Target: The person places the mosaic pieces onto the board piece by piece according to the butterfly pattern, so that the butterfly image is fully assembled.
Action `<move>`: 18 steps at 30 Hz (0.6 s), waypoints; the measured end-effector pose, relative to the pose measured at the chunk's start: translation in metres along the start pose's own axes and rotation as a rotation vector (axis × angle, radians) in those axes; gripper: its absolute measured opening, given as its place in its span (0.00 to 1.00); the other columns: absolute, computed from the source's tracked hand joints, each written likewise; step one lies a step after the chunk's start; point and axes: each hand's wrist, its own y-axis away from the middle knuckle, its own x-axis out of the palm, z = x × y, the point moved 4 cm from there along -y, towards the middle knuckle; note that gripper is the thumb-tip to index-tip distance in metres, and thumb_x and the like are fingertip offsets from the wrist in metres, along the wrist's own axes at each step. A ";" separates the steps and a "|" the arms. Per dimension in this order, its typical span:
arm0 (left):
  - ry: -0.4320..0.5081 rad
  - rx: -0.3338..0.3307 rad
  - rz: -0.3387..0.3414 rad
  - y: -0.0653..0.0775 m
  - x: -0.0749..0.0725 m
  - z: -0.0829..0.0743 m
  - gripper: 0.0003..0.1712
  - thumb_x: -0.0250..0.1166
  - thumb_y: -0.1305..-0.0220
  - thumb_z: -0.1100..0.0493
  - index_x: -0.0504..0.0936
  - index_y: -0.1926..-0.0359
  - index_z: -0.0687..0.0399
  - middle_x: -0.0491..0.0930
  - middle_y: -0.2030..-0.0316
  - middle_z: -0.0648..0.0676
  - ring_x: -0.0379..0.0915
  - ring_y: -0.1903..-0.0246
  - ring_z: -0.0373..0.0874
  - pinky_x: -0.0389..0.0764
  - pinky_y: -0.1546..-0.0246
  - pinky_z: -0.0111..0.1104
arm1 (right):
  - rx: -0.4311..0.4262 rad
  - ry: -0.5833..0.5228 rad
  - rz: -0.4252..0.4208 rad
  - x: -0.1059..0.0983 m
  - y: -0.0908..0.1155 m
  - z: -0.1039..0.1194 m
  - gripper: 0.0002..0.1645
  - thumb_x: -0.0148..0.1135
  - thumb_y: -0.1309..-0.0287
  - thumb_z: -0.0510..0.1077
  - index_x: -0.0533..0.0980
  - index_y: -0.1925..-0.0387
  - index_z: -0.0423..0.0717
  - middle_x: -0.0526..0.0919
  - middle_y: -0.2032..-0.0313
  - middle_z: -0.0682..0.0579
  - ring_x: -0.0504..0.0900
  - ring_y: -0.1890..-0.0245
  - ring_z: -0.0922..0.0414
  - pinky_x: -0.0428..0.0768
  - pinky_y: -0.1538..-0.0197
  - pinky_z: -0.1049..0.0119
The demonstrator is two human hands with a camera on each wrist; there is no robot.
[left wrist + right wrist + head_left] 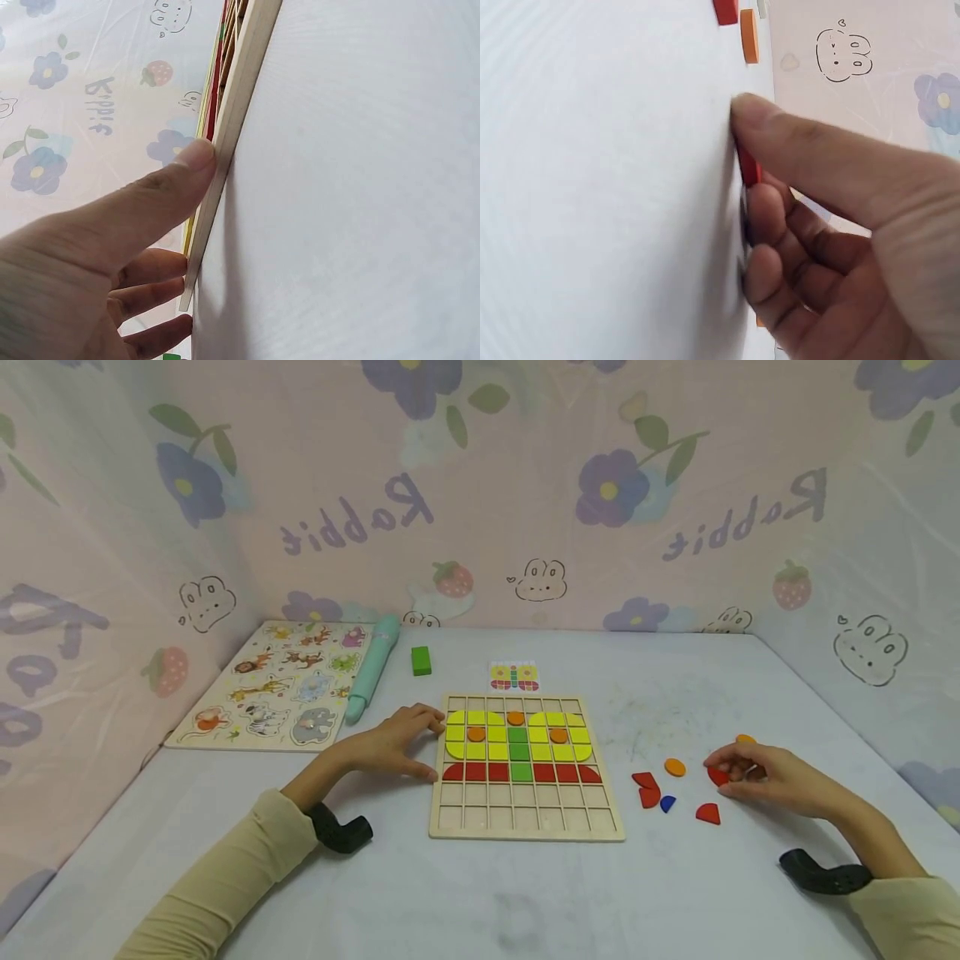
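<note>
My left hand (393, 743) rests against the left edge of a wooden grid board (491, 818), its thumb (196, 159) and fingertips touching the rim. Yellow, green, orange and red tiles on the board form a butterfly-like pattern; the bottom two rows are bare wood. Over to the right, my right hand (776, 777) pinches a red tile (717, 775) between thumb and fingers, low at the tabletop. In the right wrist view the red tile (748, 166) shows edge-on, partly covered by the thumb.
Loose red tiles (649, 796), a blue tile (667, 804) and an orange disc (675, 767) lie between board and right hand. A pattern card (514, 676) and a green block (422, 661) sit behind the board. Back left are an animal puzzle (255, 693) and a teal wand-like object (372, 668).
</note>
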 end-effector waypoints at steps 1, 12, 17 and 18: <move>0.002 0.000 0.000 0.000 0.000 0.000 0.36 0.72 0.51 0.47 0.69 0.45 0.58 0.60 0.36 0.58 0.53 0.36 0.55 0.56 0.36 0.50 | 0.010 0.005 -0.005 0.000 0.000 0.000 0.20 0.69 0.54 0.33 0.76 0.56 0.43 0.76 0.71 0.59 0.71 0.71 0.65 0.70 0.68 0.76; 0.007 0.007 0.000 0.000 0.000 0.000 0.35 0.72 0.51 0.47 0.69 0.45 0.58 0.60 0.37 0.58 0.53 0.37 0.55 0.56 0.37 0.49 | 0.047 0.040 -0.025 0.012 -0.035 0.038 0.19 0.72 0.53 0.43 0.78 0.58 0.46 0.76 0.71 0.62 0.71 0.71 0.66 0.73 0.67 0.76; 0.010 0.007 0.001 0.000 0.001 0.001 0.35 0.72 0.50 0.47 0.69 0.46 0.57 0.60 0.37 0.58 0.53 0.37 0.55 0.56 0.37 0.49 | -0.010 0.028 -0.008 0.036 -0.080 0.082 0.19 0.71 0.53 0.44 0.78 0.57 0.46 0.78 0.68 0.61 0.72 0.69 0.63 0.75 0.67 0.71; 0.009 0.008 -0.001 0.000 0.001 0.001 0.35 0.72 0.50 0.47 0.69 0.46 0.57 0.60 0.37 0.58 0.53 0.37 0.55 0.56 0.37 0.49 | -0.013 0.022 -0.005 0.042 -0.089 0.091 0.19 0.71 0.53 0.44 0.79 0.56 0.46 0.79 0.67 0.61 0.73 0.69 0.62 0.75 0.67 0.71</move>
